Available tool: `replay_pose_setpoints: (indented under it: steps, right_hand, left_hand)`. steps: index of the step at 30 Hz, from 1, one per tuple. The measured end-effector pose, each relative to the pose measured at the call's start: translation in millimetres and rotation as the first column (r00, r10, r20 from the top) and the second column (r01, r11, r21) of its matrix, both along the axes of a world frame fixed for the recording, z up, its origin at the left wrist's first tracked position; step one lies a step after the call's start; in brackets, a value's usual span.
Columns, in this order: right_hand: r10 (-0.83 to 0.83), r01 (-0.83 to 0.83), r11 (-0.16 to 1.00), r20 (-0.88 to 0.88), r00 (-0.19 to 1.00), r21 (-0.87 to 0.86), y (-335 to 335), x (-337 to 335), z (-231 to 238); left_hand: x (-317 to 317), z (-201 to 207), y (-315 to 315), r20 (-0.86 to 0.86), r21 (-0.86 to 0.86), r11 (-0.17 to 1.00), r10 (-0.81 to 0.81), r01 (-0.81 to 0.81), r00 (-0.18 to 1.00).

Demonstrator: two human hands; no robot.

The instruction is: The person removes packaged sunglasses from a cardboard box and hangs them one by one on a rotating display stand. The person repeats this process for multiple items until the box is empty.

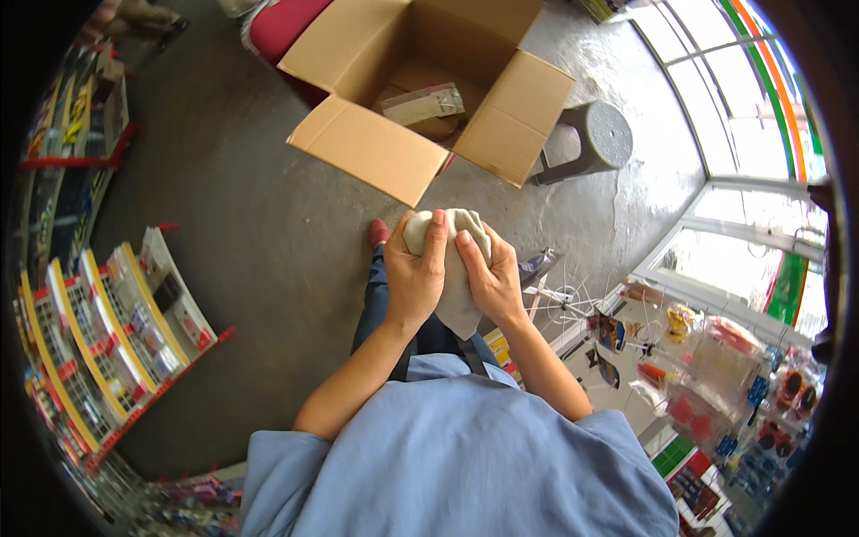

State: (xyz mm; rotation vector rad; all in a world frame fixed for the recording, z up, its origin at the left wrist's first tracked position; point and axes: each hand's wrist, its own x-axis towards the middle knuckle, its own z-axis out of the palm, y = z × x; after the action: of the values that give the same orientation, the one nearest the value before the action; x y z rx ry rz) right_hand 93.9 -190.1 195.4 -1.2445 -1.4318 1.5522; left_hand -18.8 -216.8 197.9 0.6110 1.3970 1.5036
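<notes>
Both my hands grip a light grey-green cloth [459,300] in front of my body. My left hand [419,268] is closed on its left side, thumb on top. On the right side my right hand [490,273] is closed too, its thumb pressed against the fabric. The cloth is bunched at the top between my hands, and a pointed end hangs down below them. Beyond my hands stands a large open cardboard box [369,148] with its flaps folded out. Inside it lies a flat clear packet [425,106] with a pale label, on brown cardboard.
A grey plastic stool [607,136] stands right of the box, and something red [284,34] is behind its left side. Store shelves [116,331] line the left. Hanging packaged goods [716,367] and a wire rack [573,302] are at the right, below glass doors [734,259].
</notes>
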Motion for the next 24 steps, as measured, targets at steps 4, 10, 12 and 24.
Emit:
replay_pose_setpoints:
  steps: [4, 10, 12, 24]
  right_hand:
    - [0.256, -0.256, 0.958, -0.022, 0.967, -0.127, -11.3, -22.5, -5.5]
    - [0.401, -0.406, 0.913, 0.083, 0.912, 0.045, -23.3, -83.4, 1.8]
    - [0.43, -0.475, 0.865, 0.25, 0.868, 0.163, -21.6, -110.0, 10.6]
    - [0.799, -0.88, 0.447, 0.371, 0.473, 0.159, -96.6, -367.2, 49.6]
  left_hand:
    - [-34.1, -7.9, -27.5, -0.036, -0.036, 0.986, 0.162, -0.163, 0.986]
    - [-89.7, -11.8, -66.9, -0.052, -0.07, 0.916, 0.393, -0.396, 0.918]
    - [-112.6, -11.6, -80.1, -0.085, -0.065, 0.891, 0.445, -0.45, 0.892]
    - [-329.1, 25.7, -214.1, -0.261, -0.018, 0.643, 0.737, -0.766, 0.624]
